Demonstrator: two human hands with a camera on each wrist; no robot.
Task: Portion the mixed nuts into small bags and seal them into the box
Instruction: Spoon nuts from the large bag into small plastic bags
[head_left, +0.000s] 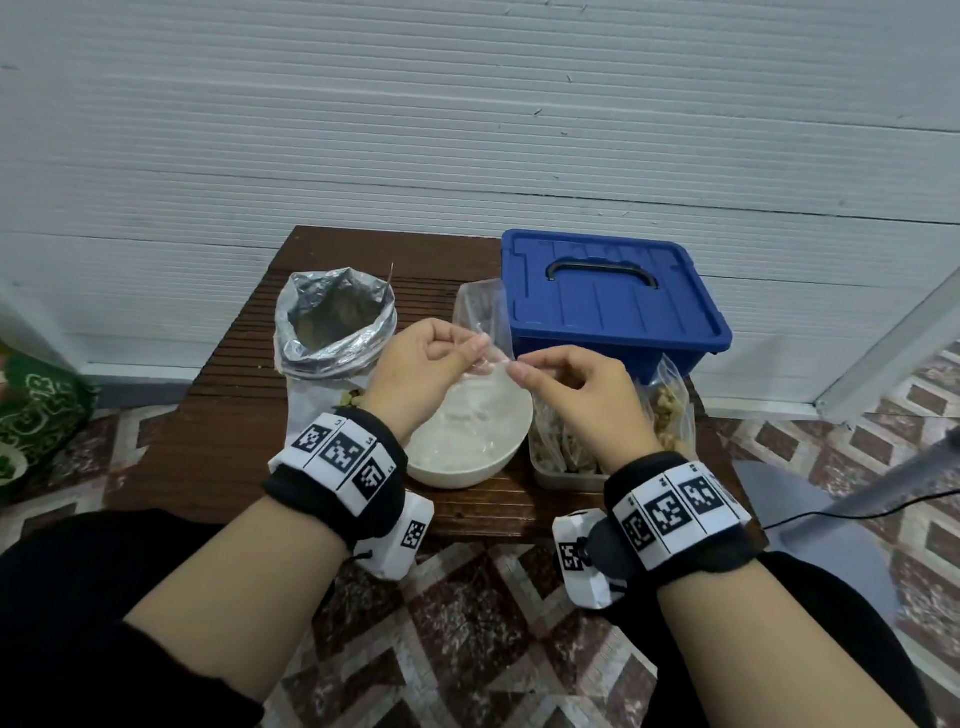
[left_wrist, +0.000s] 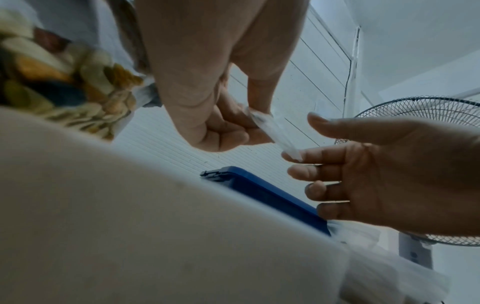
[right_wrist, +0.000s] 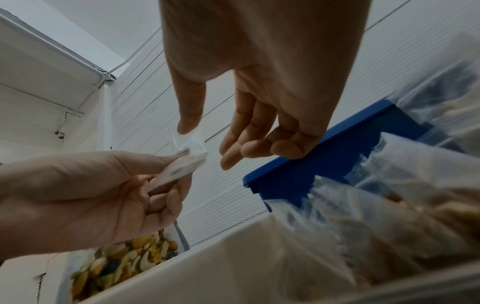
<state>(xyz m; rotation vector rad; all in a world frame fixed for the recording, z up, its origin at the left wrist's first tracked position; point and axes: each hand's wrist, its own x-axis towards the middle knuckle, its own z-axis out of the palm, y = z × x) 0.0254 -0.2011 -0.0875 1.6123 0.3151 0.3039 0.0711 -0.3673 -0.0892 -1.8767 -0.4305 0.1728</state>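
Over the white bowl, both hands hold a small empty clear bag. My left hand pinches one side of it, fingers curled; the left wrist view shows the film coming out of that fist. My right hand takes the other edge between thumb and forefinger, its other fingers loosely spread. An open foil bag of mixed nuts stands at the back left. The blue box sits at the back right with its lid on. Nothing but a faint film shows inside the bowl.
A clear tub right of the bowl holds several filled nut bags. More empty bags lean on the box. The small dark wooden table stands against a white wall. A fan stands at the right, a green cushion at the left.
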